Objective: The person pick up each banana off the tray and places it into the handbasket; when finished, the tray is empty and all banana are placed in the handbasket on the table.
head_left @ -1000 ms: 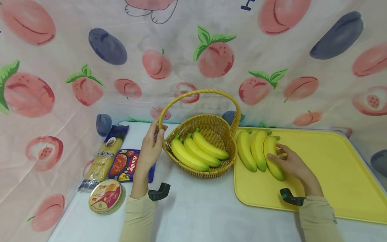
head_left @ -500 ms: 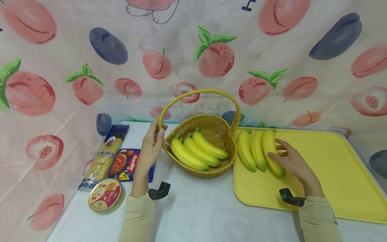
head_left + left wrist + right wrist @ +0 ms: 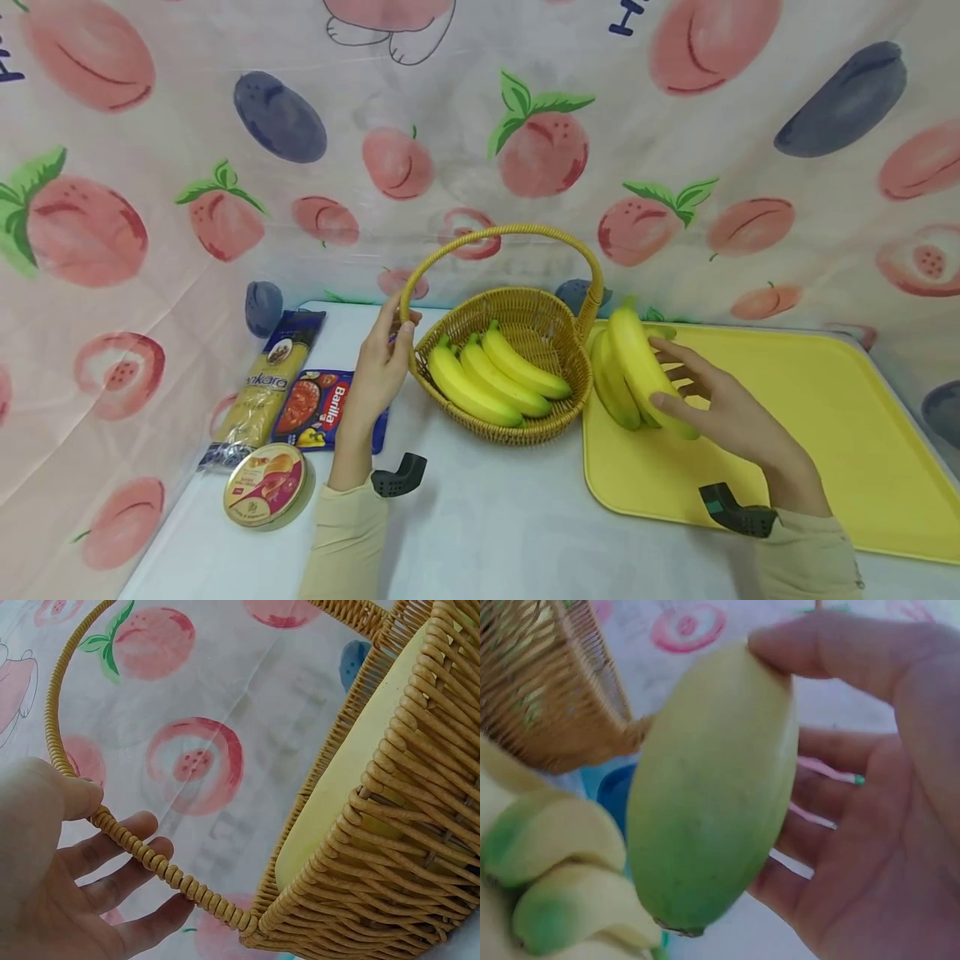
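Left hand (image 3: 381, 360) gripping the handle (image 3: 517, 230), right hand (image 3: 733, 415) pinching a banana (image 3: 640, 362) above the yellow tray (image 3: 795, 433), over two more bananas (image 3: 612, 397) — probably mid-pickup; next move likely needs clearance over the rim of the basket (image 3: 517, 434), three bananas (image 3: 501, 382) inside.

My left hand (image 3: 378, 362) pinches the arched handle (image 3: 517, 228) of a golden-brown woven wicker basket (image 3: 536, 315), which stands with three green-tipped yellow bananas (image 3: 498, 379) side by side inside. Just to its right, my right hand (image 3: 716, 408) holds aloft a smooth, curved yellow banana (image 3: 642, 367), stem pointing far, greenish end near and rightward.
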The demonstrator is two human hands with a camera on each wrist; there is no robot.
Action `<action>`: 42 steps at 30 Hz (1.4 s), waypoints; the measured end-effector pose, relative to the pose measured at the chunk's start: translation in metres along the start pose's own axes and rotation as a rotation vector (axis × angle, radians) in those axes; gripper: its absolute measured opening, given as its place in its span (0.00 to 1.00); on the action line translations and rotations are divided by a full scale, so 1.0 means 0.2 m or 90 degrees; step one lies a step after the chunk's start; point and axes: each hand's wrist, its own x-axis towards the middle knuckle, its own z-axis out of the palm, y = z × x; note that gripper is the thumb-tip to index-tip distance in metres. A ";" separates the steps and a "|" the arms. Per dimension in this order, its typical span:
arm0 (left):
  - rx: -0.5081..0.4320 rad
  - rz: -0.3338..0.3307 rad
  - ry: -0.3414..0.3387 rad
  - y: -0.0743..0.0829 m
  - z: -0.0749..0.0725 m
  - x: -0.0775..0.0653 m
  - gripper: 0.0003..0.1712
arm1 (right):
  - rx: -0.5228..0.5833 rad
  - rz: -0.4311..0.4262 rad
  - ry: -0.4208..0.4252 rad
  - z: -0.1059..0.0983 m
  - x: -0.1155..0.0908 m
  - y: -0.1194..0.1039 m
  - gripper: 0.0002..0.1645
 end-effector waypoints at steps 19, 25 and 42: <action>0.000 -0.013 -0.002 -0.01 -0.01 -0.01 0.26 | -0.029 -0.139 -0.176 0.12 0.34 -0.26 0.36; 0.003 -0.008 -0.003 -0.01 -0.01 0.00 0.26 | -0.028 -0.137 -0.258 0.18 0.50 -0.33 0.38; 0.016 0.010 0.002 0.00 0.00 0.00 0.26 | -0.133 -0.093 -0.379 0.41 0.78 -0.49 0.39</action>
